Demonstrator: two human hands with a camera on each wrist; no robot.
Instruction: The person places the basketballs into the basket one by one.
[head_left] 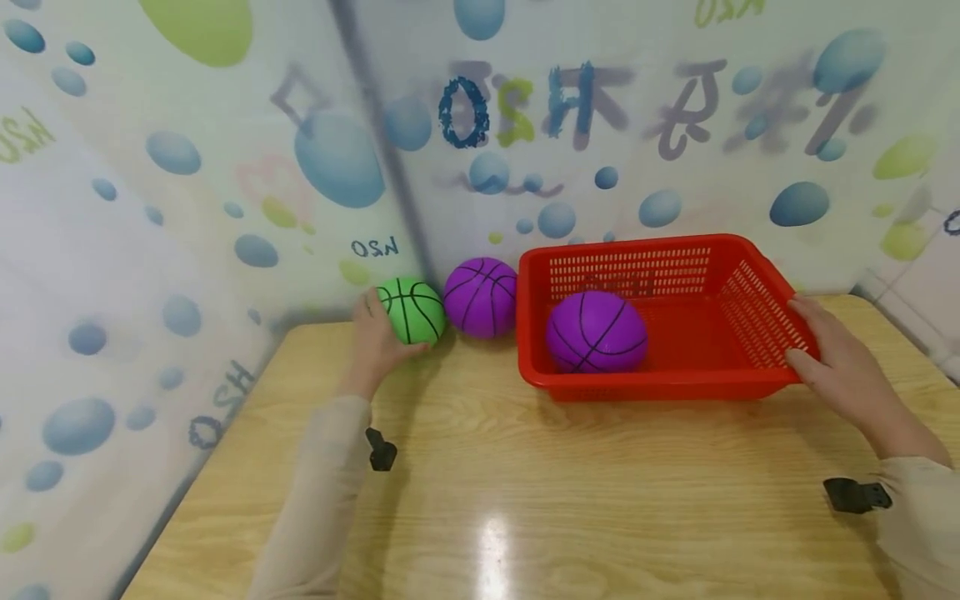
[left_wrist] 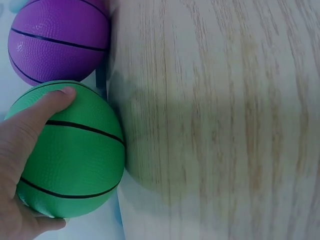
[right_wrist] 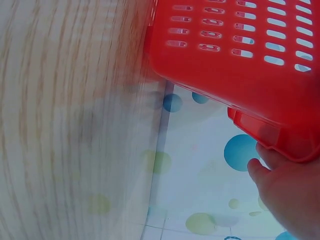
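My left hand (head_left: 378,346) grips a small green basketball (head_left: 411,310) at the back left of the table. In the left wrist view, the thumb lies across the top of the green ball (left_wrist: 75,155) and the other fingers go round its far side. Right beside it sits a purple basketball (head_left: 482,297), close to the red plastic basket (head_left: 645,379). Inside that basket, at its left end, lies a second purple ball (head_left: 596,332). My right hand (head_left: 847,367) holds the basket's right end by the rim, while the right wrist view shows the slotted basket wall (right_wrist: 225,70).
All of this stands on a light wooden table (head_left: 480,475). Behind it and to the left hangs a white sheet (head_left: 225,225) printed with blue and green bubbles, meeting the table's back edge. A black strap end (head_left: 381,450) sticks out from my left wrist.
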